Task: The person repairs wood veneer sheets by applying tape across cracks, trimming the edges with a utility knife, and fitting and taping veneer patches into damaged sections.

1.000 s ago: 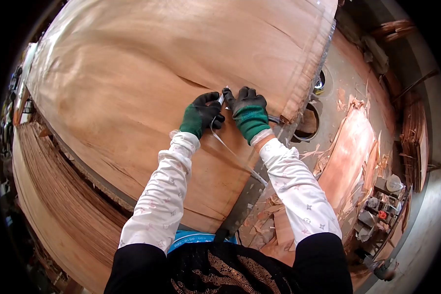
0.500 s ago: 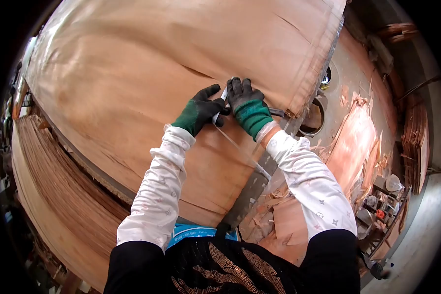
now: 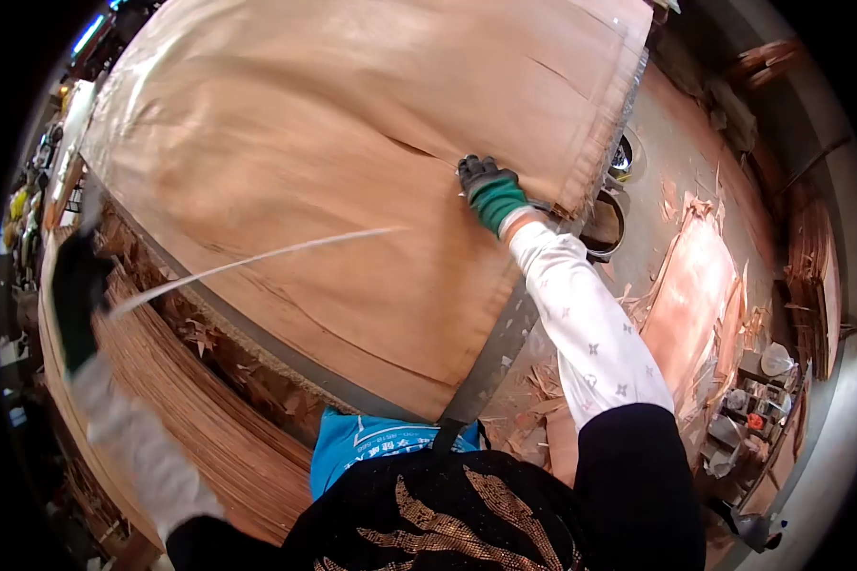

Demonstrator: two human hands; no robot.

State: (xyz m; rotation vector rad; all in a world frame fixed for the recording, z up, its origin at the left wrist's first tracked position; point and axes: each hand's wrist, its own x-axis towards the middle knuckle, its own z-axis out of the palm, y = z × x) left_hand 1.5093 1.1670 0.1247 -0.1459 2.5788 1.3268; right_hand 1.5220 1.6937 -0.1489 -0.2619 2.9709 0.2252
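A large tan veneer sheet (image 3: 352,143) with a dark slit near its middle covers the work surface. My right hand (image 3: 488,186), in a black and green glove, presses on the sheet at the right end of the slit, its fingers close together; I cannot make out anything under them. Far to the left, my left hand (image 3: 81,285) is smeared by motion above a veneer stack. A thin white strip (image 3: 257,259) stretches from beside that hand over the sheet, its other end loose. How the left fingers are placed is blurred.
Stacked veneer (image 3: 200,409) lies at the lower left. Right of the sheet are a round container (image 3: 604,226), a long veneer piece (image 3: 690,285) and torn scraps. A rack of small items (image 3: 752,419) stands at the lower right.
My left hand has swung far left, away from my right hand, and the white strip now trails from its side. My right hand stays by the end of the slit.
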